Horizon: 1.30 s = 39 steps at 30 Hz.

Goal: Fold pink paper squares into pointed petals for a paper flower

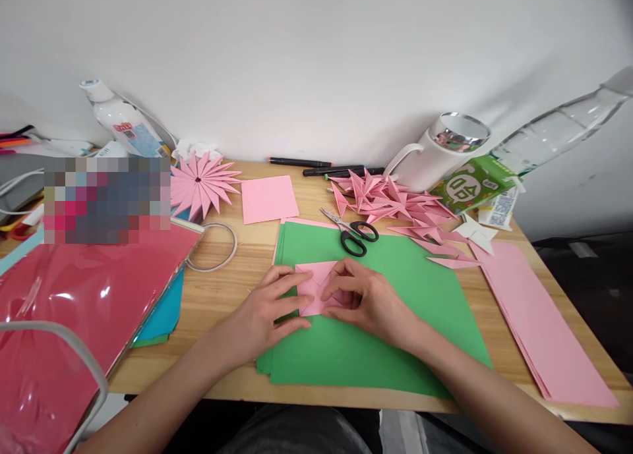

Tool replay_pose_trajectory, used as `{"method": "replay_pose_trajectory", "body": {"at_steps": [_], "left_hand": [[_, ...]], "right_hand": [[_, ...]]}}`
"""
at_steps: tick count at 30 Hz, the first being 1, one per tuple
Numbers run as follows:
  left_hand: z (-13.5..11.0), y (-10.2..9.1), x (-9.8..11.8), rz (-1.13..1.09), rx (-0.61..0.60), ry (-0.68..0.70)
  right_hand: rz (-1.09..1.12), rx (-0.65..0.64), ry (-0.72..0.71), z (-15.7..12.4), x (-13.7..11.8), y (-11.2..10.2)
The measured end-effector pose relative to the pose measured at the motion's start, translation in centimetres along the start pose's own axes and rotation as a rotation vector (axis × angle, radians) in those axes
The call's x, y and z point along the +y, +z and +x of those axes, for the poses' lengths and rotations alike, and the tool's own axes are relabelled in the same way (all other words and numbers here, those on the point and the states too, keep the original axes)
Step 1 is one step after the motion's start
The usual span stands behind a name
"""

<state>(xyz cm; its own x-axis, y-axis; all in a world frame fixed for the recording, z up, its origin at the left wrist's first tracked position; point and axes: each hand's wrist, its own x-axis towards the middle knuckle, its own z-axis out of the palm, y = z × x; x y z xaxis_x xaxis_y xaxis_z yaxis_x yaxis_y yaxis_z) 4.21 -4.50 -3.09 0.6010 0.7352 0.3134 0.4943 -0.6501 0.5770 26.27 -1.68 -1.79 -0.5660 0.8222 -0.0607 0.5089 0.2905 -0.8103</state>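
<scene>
A small pink paper piece, partly folded with creases showing, lies on a stack of green paper sheets. My left hand rests flat on the paper's left edge, fingers stretched out and pressing it down. My right hand sits on the paper's right side, fingers curled and pinching a fold of it. Black-handled scissors lie just beyond the paper on the green stack.
A heap of folded pink paper points lies at the back right by a white mug. Pink strips lie at right. A pink paper rosette, pink square, markers, a tape ring and a red plastic pack also lie around.
</scene>
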Motion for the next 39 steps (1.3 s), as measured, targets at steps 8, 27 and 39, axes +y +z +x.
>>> {"method": "replay_pose_trajectory", "body": {"at_steps": [8, 27, 39], "left_hand": [[0.2, 0.2, 0.9, 0.289, -0.004, 0.122], [0.4, 0.2, 1.6, 0.361, -0.064, 0.215], [0.2, -0.1, 1.1, 0.353, -0.126, 0.238]], "right_hand": [[-0.016, 0.007, -0.084, 0.1, 0.3, -0.3], [-0.145, 0.029, -0.399, 0.1, 1.0, -1.0], [-0.053, 0.046, -0.277, 0.6, 1.2, -0.6]]}}
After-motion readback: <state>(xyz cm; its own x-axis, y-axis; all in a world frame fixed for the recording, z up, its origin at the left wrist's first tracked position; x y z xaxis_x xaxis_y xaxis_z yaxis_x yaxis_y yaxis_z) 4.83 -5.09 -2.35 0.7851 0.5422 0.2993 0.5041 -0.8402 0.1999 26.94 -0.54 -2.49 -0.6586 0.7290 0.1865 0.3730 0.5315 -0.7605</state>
